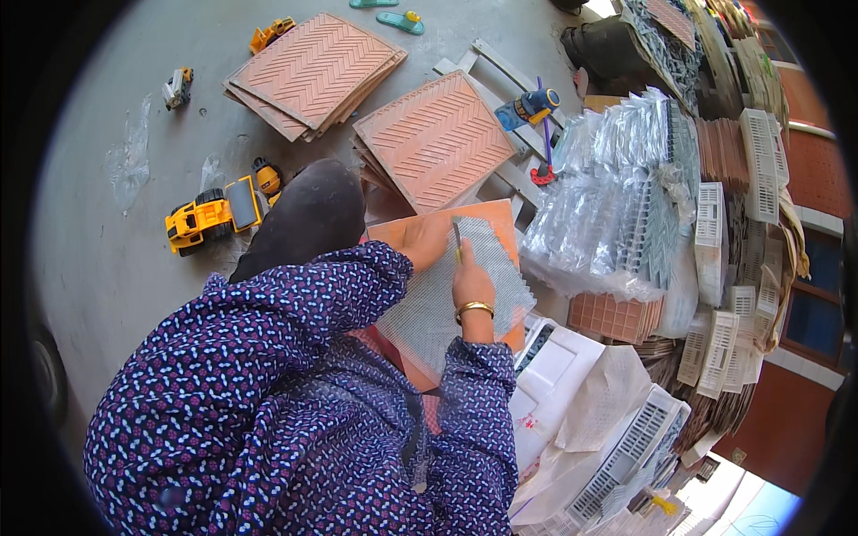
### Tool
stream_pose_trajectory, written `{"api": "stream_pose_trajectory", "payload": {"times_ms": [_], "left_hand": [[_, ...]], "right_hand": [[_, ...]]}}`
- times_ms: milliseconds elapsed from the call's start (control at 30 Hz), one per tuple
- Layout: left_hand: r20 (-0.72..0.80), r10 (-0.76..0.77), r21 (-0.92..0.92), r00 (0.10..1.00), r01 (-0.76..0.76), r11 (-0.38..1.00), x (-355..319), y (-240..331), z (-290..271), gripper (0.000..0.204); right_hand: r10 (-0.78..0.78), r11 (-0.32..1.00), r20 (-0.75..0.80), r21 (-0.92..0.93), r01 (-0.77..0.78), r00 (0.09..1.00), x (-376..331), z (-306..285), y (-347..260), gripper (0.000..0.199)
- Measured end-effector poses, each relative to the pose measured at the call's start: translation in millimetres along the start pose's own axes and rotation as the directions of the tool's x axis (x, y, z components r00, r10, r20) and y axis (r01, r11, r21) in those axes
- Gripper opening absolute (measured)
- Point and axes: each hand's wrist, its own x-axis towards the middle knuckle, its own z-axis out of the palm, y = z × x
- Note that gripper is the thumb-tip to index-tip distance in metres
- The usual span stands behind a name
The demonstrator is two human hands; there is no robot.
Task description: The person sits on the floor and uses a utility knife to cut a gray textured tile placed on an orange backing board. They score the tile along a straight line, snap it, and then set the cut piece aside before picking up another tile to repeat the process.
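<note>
A: What lies around the work?

B: Up on the grey concrete floor (107,223) sit two stacks of terracotta tiles with a chevron relief, one stack (313,73) farther off, the other stack (435,138) just above the orange square board (494,223) being worked on. A yellow toy loader (210,217) stands to the left, beside the person's dark knee (308,219), which covers the board's left corner.

A: And on the right?

B: A heap of clear plastic-wrapped mosaic sheets (617,196) crowds the board's right edge. Beyond it lean white slotted plastic grids (710,232), and white bags (581,393) pile up lower down. A blue and yellow tool (529,107) rests on pale wooden slats (500,80).

A: The hands?

B: The grey mesh sheet (447,295) lies flat on the board. The left hand (427,241) presses on its upper edge; I cannot tell how its fingers are set. The right hand (471,284), gold bangle at the wrist, has fingers curled round a thin bladed tool (458,241) pointing up over the mesh.
</note>
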Motion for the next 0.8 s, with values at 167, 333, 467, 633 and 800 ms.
{"api": "stream_pose_trajectory", "payload": {"times_ms": [167,333,467,633,800], "left_hand": [[-0.073,0.015,0.016,0.997,-0.014,1.0,1.0,-3.2,6.4,0.005],[-0.065,0.012,0.05,0.998,-0.008,0.999,3.4,3.2,-3.3,0.005],[-0.009,-0.033,0.086,0.999,0.034,0.996,6.2,3.9,-3.1,0.008],[-0.069,-0.015,0.115,0.998,0.023,0.993,6.4,0.4,-1.1,0.007],[-0.052,0.011,0.099,0.999,-0.006,0.995,4.5,0.7,-1.3,0.01]], "right_hand": [[0.006,1.0,-0.001,0.015,-0.006,1.0,-4.7,-1.7,-3.5,0.046],[0.01,1.0,0.002,0.017,-0.01,1.0,-6.7,-8.5,-7.9,0.046],[-0.011,1.0,-0.023,0.006,0.011,1.0,-11.9,0.0,-3.5,0.044],[-0.006,1.0,-0.013,0.016,0.007,1.0,-20.5,3.2,2.0,0.043],[-0.018,0.998,0.011,0.062,0.017,1.0,-24.1,5.8,9.5,0.042]]}}
